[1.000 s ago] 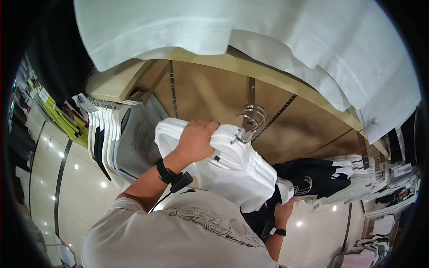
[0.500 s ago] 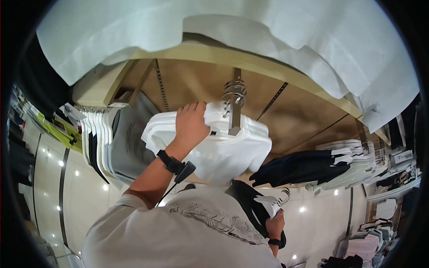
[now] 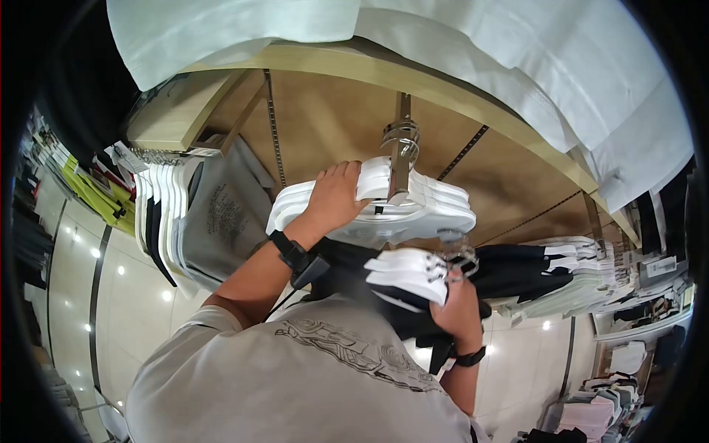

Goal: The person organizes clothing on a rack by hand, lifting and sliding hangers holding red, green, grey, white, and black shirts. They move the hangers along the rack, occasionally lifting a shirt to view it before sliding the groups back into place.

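My left hand (image 3: 336, 196) rests on the shoulders of several white hangers (image 3: 377, 177) with its fingers curled over them. Those hangers carry white shirts (image 3: 436, 210) on a metal rail arm (image 3: 399, 173) in front of me. Lower down, my right hand (image 3: 458, 310) grips a bunch of white hangers (image 3: 406, 273) near their metal hooks. Black garments (image 3: 354, 258) hang from this bunch, partly blurred by motion. The held hangers are apart from the rail, below and in front of the white shirts.
A wooden shelf (image 3: 436, 74) arches above, with pale fabric over it. Grey shirts (image 3: 221, 214) hang on the left. To the right hang dark shirts (image 3: 517, 273) and light ones on another arm. Folded clothes (image 3: 587, 413) lie at the lower right.
My right hand has risen with the hangers and black garments from beside my body to just below the rail. My left hand stays on the white hangers; the view has shifted slightly.
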{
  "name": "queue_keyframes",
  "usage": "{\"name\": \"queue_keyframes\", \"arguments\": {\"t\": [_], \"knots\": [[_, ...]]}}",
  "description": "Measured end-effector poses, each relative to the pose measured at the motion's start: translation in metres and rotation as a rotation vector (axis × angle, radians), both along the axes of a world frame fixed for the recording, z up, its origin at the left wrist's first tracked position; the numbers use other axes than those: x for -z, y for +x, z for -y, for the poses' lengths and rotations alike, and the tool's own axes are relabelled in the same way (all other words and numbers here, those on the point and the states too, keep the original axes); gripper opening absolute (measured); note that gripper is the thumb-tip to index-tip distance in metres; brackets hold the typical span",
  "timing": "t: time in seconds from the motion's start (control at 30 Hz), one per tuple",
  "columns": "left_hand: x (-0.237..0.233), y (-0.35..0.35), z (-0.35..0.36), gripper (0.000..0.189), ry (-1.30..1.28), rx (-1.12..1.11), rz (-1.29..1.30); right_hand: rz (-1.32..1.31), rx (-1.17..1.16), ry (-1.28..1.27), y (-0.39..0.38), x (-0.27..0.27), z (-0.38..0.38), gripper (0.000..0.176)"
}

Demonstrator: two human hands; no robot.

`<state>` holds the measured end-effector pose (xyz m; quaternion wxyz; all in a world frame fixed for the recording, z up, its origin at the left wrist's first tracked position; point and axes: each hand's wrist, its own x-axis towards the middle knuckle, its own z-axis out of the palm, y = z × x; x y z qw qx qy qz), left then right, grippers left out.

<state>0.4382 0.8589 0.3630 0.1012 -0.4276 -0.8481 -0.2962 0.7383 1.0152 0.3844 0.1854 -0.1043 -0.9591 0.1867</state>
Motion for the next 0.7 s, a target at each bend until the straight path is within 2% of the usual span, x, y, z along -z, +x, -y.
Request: {"name": "queue_keyframes", "arguments": {"t": [0.07,0.13,0.17,0.23,0.27,0.37,0.4,0.43,0.5,0.57,0.63,0.67,0.7], "knots": [[-0.014,0.0,0.008,0.066,-0.006,0.043,0.063,-0.037,-0.079,0.014,-0.023,-0.023,-0.003,0.053],[-0.027,-0.002,0.026,0.068,0.197,0.237,0.327,-0.042,-0.102,0.033,-0.047,-0.041,-0.004,0.053],[-0.032,-0.001,0.034,0.068,0.187,0.238,0.328,-0.043,-0.124,0.048,-0.057,-0.049,-0.002,0.053],[-0.041,-0.002,0.048,0.065,0.29,0.235,0.254,-0.016,-0.129,0.023,-0.079,-0.06,0.001,0.054],[-0.042,-0.003,0.053,0.06,0.26,0.222,0.208,0.014,-0.137,0.007,-0.089,-0.063,0.002,0.055],[-0.035,-0.004,0.06,0.059,0.244,0.266,0.307,0.069,-0.137,-0.007,-0.114,-0.052,0.004,0.057],[-0.023,-0.006,0.059,0.059,0.227,0.237,0.167,0.074,-0.153,0.014,-0.119,-0.046,0.004,0.063],[-0.017,-0.007,0.06,0.059,0.221,0.238,0.169,0.074,-0.151,0.008,-0.124,-0.04,0.007,0.063],[-0.012,-0.006,0.059,0.06,0.164,0.171,0.048,0.075,-0.073,-0.053,-0.129,-0.027,0.01,0.056],[-0.009,-0.004,0.054,0.06,0.132,0.145,0.008,0.045,-0.059,-0.077,-0.133,-0.018,0.009,0.059],[-0.007,-0.005,0.054,0.06,0.091,0.126,-0.032,-0.264,-0.021,-0.002,-0.135,-0.008,0.012,0.066],[-0.008,-0.007,0.053,0.061,0.065,0.13,-0.008,-0.273,-0.007,0.038,-0.137,-0.003,0.01,0.082],[-0.009,-0.01,0.051,0.061,0.039,0.137,0.016,-0.271,0.005,0.031,-0.137,0.0,0.007,0.082]]}}
